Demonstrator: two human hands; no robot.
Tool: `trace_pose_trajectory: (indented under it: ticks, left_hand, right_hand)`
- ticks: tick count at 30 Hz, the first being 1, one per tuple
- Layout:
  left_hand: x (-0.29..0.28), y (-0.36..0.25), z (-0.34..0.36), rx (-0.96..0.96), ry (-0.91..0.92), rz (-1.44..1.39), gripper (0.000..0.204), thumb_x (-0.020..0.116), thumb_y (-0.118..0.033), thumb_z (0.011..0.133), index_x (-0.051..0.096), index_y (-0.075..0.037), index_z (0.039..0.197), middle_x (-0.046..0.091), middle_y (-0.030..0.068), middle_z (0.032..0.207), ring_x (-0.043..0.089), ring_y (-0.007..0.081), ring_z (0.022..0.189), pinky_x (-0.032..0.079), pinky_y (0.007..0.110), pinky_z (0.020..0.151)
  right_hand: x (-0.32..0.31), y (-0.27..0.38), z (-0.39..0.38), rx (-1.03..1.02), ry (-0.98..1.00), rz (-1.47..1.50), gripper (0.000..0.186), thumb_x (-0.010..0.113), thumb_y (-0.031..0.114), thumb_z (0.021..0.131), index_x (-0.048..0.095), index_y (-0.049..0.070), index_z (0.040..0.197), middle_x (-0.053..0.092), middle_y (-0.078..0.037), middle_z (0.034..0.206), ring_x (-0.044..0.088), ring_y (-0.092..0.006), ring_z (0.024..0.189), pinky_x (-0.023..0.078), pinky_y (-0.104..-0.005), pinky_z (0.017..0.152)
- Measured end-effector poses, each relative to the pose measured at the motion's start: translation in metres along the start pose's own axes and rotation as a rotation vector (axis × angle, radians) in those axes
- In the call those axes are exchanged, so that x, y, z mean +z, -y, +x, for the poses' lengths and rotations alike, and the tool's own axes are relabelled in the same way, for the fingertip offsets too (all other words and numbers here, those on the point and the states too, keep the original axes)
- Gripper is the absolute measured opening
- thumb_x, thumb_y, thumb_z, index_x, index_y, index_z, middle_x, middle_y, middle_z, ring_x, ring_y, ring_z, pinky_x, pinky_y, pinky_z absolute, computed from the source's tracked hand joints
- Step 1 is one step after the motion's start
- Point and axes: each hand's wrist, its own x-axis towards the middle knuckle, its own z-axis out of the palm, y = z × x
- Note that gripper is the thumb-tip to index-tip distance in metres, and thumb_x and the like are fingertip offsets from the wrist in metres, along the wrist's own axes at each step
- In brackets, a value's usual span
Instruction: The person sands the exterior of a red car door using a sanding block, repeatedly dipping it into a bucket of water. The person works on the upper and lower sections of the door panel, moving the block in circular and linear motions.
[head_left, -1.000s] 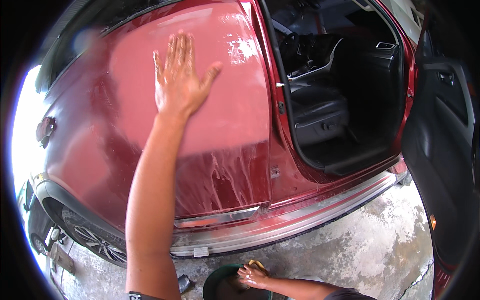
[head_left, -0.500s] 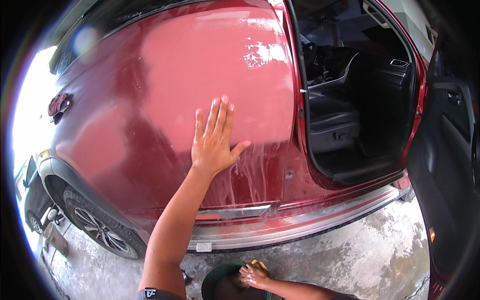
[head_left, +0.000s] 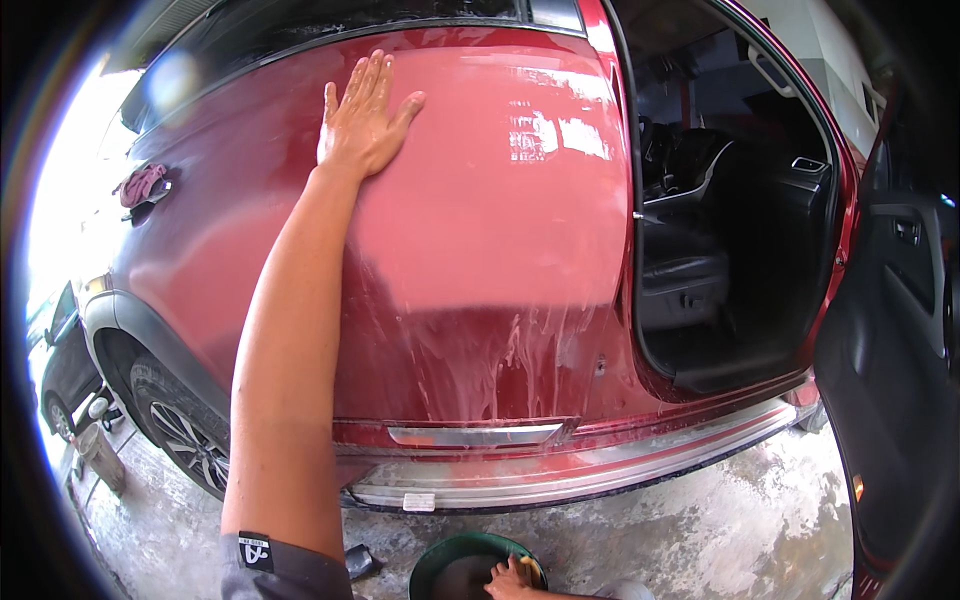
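Left hand (head_left: 362, 118) is spread flat, fingers apart, pressed high on the wet red car door (head_left: 480, 250). Right hand (head_left: 512, 578) is down in the green bucket (head_left: 430, 570) on the floor; can't tell if it's closed on anything. Soapy panel looks slick, so that palm could easily slide.

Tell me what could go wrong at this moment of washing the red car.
1. The left hand presses flat on the wet, soapy rear door; it might slip if weight rests on it.
2. The right hand reaches low into the green bucket while the person leans forward, so balance on the wet concrete floor may be poor.
3. The front door stands open, and water could splash onto the seat.
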Motion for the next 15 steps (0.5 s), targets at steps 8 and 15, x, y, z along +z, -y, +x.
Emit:
trace_pose_trajectory:
  ticks: [8, 15]
  left_hand:
    - [-0.003, -0.023, -0.054, 0.013, -0.061, -0.046, 0.098, 0.028, -0.075, 0.105, 0.018, -0.003, 0.170, 0.016, 0.0126, 0.179, 0.010, 0.0249, 0.166, 0.003, 0.049, 0.135]
    - [-0.007, -0.041, -0.157, 0.063, -0.045, -0.068, 0.096, 0.043, -0.066, 0.105, 0.023, 0.003, 0.168, 0.021, 0.0190, 0.177, 0.016, 0.0326, 0.165, 0.007, 0.055, 0.133]
  right_hand:
    - [0.104, 0.029, 0.054, 0.138, 0.685, 0.354, 0.048, 0.080, 0.032, 0.085, 0.077, 0.009, 0.127, 0.069, -0.013, 0.141, 0.061, -0.0307, 0.135, 0.047, -0.0485, 0.116]
    - [0.090, 0.028, 0.077, 0.064, 0.639, 0.318, 0.036, 0.079, 0.033, 0.079, 0.078, 0.013, 0.108, 0.070, -0.012, 0.123, 0.062, -0.0308, 0.126, 0.042, -0.0532, 0.116]
